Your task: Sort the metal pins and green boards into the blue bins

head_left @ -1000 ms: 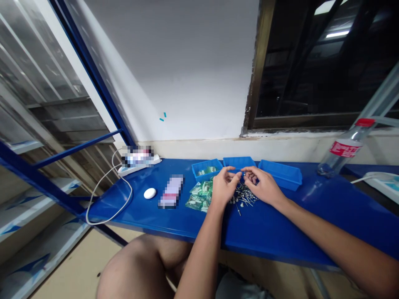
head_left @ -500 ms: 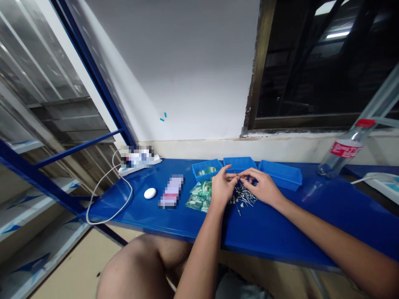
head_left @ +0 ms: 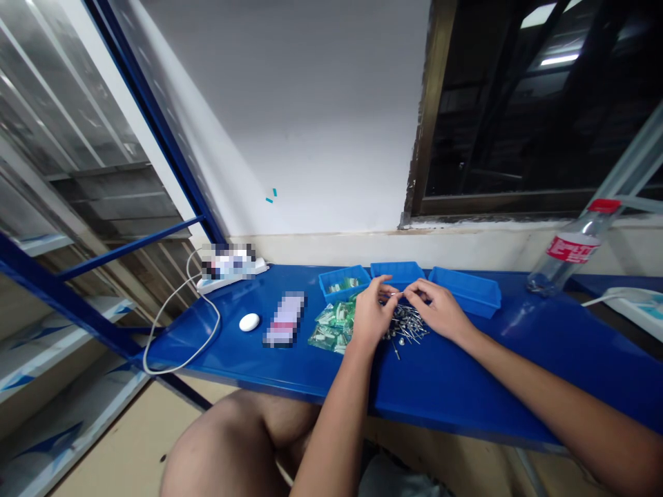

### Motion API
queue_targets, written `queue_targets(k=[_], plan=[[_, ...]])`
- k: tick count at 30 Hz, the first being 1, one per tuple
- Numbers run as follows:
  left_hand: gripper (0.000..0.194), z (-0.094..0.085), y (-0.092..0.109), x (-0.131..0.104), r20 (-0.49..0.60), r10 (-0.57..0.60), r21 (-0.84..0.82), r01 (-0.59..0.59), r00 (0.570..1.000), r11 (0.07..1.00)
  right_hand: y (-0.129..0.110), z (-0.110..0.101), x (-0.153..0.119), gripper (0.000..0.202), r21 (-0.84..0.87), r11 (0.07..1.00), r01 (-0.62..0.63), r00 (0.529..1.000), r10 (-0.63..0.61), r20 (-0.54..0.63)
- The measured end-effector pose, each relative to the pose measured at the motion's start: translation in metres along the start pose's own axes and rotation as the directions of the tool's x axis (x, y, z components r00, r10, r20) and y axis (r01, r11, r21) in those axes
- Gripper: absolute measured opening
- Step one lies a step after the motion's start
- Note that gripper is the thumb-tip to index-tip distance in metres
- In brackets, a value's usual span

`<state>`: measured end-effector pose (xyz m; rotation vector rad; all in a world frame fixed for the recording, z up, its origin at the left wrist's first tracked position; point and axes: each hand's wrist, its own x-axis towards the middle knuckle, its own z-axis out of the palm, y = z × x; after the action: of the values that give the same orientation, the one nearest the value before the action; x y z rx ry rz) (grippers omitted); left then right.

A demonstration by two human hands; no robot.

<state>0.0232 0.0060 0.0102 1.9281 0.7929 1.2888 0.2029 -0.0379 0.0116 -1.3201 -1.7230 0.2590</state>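
Over a heap of blind rivets [head_left: 410,324], my left hand [head_left: 371,314] and my right hand [head_left: 434,307] meet fingertip to fingertip. Both are closed in a pinch around a thin, pale metallic piece that looks like one of the rivets; its ends are partly hidden by the fingers. A single rivet [head_left: 397,351] lies just in front of the heap. Small green-and-clear packets [head_left: 326,337] are piled beside my left hand, which covers part of them. Behind the hands stand a left blue bin [head_left: 326,293] with similar packets inside, a middle blue bin [head_left: 396,269] and a right blue bin [head_left: 474,297].
On the blue table [head_left: 445,393] a blurred-out phone-like item [head_left: 286,321] and a white oval object [head_left: 249,322] lie to the left. A power strip [head_left: 228,276] with a looping white cable stands behind them. A plastic bottle [head_left: 572,247] leans at the right.
My fingertips have moved slightly apart, and the thin piece between them shows more. My right hand has shifted a little to the right. The heap and bins look the same.
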Motion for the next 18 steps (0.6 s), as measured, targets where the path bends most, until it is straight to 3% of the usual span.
queue_targets(k=[4,9,13,18], plan=[[0.044,0.001,-0.004,0.003,-0.075,-0.064,-0.2,0.048,0.995,0.979,0.001,0.001,0.001,0.029,0.034,0.998,0.049,0.995,-0.052,0.091],[0.058,0.003,-0.007,0.004,-0.062,-0.129,-0.421,0.092,0.99,0.902,0.006,0.006,0.001,0.029,0.023,0.999,0.039,0.988,-0.042,0.148],[0.058,0.003,-0.004,0.003,-0.073,-0.126,-0.381,0.089,0.989,0.92,0.016,0.01,0.002,0.031,0.151,0.984,-0.093,0.993,0.08,0.091],[0.043,0.001,-0.005,0.002,-0.129,-0.11,-0.244,0.076,0.986,0.967,0.024,0.011,0.005,0.045,0.309,0.909,-0.278,0.96,0.267,0.079]])
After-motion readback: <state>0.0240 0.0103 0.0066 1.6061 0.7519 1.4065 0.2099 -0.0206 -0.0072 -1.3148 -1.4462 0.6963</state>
